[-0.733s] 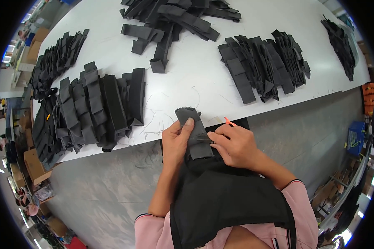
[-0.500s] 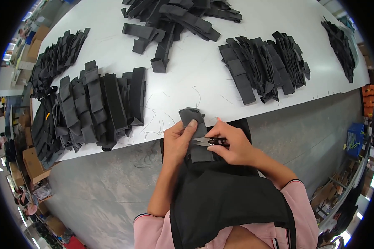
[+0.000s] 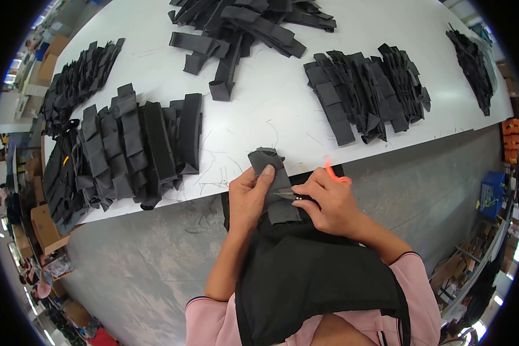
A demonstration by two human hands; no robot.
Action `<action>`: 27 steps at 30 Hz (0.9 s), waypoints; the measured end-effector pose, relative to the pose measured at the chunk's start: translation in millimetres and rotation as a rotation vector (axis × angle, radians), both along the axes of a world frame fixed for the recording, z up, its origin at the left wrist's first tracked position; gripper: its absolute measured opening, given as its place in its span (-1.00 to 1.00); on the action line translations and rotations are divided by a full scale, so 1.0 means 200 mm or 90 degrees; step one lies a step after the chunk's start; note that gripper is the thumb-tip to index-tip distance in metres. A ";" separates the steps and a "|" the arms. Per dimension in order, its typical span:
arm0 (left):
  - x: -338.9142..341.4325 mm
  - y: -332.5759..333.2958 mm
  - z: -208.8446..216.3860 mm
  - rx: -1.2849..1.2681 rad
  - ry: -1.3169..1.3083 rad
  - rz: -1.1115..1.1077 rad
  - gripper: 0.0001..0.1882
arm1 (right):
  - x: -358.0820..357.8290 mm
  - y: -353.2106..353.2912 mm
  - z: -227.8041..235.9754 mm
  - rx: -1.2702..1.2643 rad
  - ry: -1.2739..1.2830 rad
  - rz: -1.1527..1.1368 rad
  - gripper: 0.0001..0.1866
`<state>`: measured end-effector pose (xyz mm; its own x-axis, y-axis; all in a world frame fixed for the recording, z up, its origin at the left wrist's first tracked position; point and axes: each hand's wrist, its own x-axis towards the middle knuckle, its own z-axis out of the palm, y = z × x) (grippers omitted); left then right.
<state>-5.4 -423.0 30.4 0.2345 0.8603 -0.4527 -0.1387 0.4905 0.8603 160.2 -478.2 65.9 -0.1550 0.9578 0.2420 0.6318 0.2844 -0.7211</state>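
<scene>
My left hand (image 3: 248, 196) pinches a dark grey fabric strip (image 3: 281, 183), thumb on top, at the table's near edge. The strip's upper end is folded over and its lower end hangs over my black apron (image 3: 323, 271). In my right hand (image 3: 331, 202) is a pair of thread snips (image 3: 285, 194), gripped between thumb and fingers. Their pointed metal blades lie at the strip's right edge, pointing left toward my left hand. An orange loop (image 3: 338, 175) shows beyond the knuckles; my fingers hide most of the handle.
On the white table (image 3: 259, 115) lie a stack of dark strips (image 3: 135, 144) at left, another (image 3: 366, 92) at right, and a loose heap (image 3: 242, 29) at the far middle. Loose threads are scattered near the front edge. A blue crate (image 3: 491, 194) stands on the right.
My right hand has turned and shifted slightly right, and the orange loop has come into sight. The blades appear closer together. My left hand keeps its pinch on the strip.
</scene>
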 end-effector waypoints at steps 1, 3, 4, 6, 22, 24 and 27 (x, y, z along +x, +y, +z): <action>0.00 0.00 -0.01 0.003 -0.002 -0.001 -0.72 | 0.00 0.00 0.00 0.014 -0.008 0.001 -0.73; 0.01 -0.01 0.01 -0.002 0.000 0.006 -0.73 | -0.01 0.00 -0.01 0.028 -0.017 0.002 -0.73; 0.01 -0.01 0.01 -0.006 0.002 0.013 -0.73 | -0.01 0.00 -0.01 0.025 -0.025 0.007 -0.73; 0.01 -0.01 0.00 -0.003 0.002 0.008 -0.74 | -0.01 0.00 -0.02 0.022 -0.034 0.013 -0.74; 0.02 0.01 -0.01 0.004 0.052 -0.006 -0.71 | -0.03 -0.03 -0.02 -0.001 0.014 -0.045 -0.77; 0.00 0.01 -0.03 0.014 0.069 -0.008 -0.71 | -0.03 -0.03 -0.02 0.009 0.001 -0.059 -0.79; -0.08 0.03 -0.02 0.074 0.163 -0.030 -0.73 | 0.03 0.00 -0.07 -0.150 0.289 -0.090 -0.76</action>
